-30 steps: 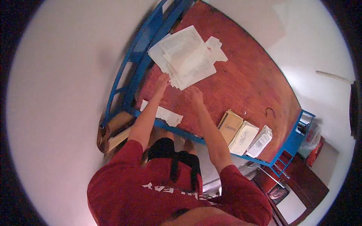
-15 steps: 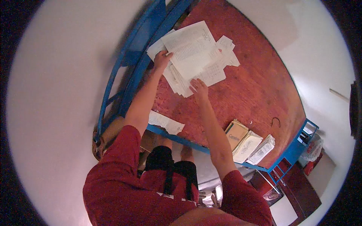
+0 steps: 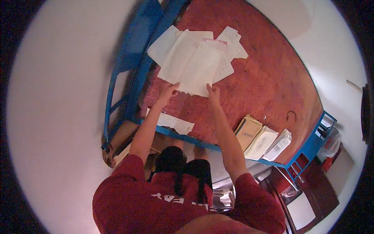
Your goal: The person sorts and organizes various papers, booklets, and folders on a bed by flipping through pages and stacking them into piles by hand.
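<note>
A large printed sheet [image 3: 189, 64] lies tilted over a spread of loose papers [image 3: 163, 45] on the red board [image 3: 269, 84]. My left hand [image 3: 168, 93] pinches the sheet's lower left edge between thumb and fingers. At the lower right corner, my right hand [image 3: 213, 94] grips the same sheet. Smaller torn papers [image 3: 235, 43] stick out at the upper right of the spread, and a pink-edged piece [image 3: 215, 42] shows near its top.
A torn strip of paper [image 3: 173, 122] lies by the near edge. Notebooks [image 3: 248, 133] and stacked papers [image 3: 278, 145] sit at the right, near a dark curled cord [image 3: 291, 116]. Blue metal framing [image 3: 136, 84] borders the board.
The large sheet has turned and come closer to me. My left hand moved down to its lower left edge, and my right hand, earlier spread on the papers, has closed on its lower right corner.
</note>
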The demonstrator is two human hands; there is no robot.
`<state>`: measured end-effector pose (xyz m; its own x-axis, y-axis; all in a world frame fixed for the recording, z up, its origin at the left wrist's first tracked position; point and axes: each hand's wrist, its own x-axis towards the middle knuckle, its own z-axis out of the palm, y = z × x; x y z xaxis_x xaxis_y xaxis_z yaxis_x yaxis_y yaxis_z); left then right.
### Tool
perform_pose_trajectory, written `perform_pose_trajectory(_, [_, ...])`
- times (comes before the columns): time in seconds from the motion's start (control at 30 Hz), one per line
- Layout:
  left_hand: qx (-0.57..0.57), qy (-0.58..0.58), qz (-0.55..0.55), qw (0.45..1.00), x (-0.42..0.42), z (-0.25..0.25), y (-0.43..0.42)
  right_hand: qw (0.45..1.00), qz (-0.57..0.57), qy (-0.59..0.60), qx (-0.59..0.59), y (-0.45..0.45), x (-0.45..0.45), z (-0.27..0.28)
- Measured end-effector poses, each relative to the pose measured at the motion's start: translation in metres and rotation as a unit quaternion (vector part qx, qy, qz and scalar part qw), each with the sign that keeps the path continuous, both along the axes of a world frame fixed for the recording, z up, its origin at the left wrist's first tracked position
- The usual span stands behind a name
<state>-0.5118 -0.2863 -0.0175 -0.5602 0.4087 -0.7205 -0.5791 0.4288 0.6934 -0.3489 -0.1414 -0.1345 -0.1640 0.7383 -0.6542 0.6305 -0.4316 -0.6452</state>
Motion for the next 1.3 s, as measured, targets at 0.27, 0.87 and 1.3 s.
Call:
perform_pose_trajectory(0.27, [0.054, 0.111, 0.06, 0.99, 0.016, -0.035, -0.038, 0.981, 0.064, 0.175, -0.052, -0.006, 0.037, 0.056])
perform_pose_trajectory(0.87, [0.103, 0.226, -0.059, 0.967, 0.127, 0.052, -0.022, 0.968, -0.136, 0.209, 0.023, -0.041, 0.202, 0.156])
perform_pose_trajectory(1.3, [0.22, 0.047, -0.212, 0.951, 0.328, 0.106, -0.013, 0.922, -0.228, 0.241, 0.2, -0.095, 0.307, 0.195])
